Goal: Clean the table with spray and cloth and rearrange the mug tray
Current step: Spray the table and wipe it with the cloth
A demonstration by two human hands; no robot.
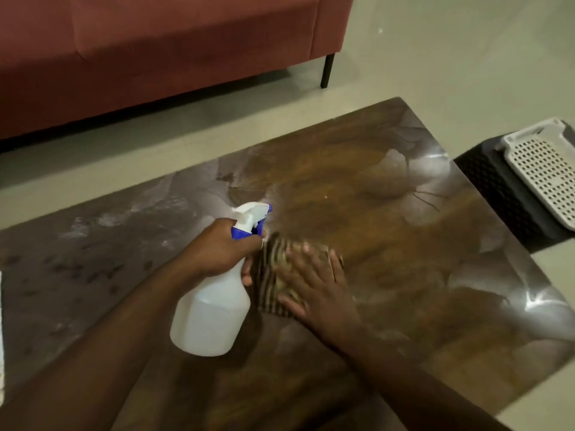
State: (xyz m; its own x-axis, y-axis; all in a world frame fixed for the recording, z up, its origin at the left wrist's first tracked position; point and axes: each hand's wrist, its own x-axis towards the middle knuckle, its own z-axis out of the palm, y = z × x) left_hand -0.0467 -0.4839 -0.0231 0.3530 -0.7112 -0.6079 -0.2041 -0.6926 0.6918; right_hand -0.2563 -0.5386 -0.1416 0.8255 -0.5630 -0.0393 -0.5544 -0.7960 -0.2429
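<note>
The cloth (273,275), striped dark and light, lies flat on the table (404,275) near its middle. The right hand (314,284) presses on it with fingers spread and straight, palm down; the fingertips look blurred. Just left of the cloth, touching its edge, the left hand (224,247) grips the neck of the bottle (211,312), fingers curled round it below the white-and-blue trigger head. The bottle is white, tilted, its nozzle pointing away from the person toward the table's far side, its body held above the tabletop.

The table is dark brown with a marbled, glossy top. Its left part shows pale smears and dark droplet spots; bright glare sits on the right edge.

To the right, off the table, a white perforated tray (541,172) rests on a dark woven stool (497,188). Beyond the table stands a red sofa (155,51) on a pale floor (451,57).
</note>
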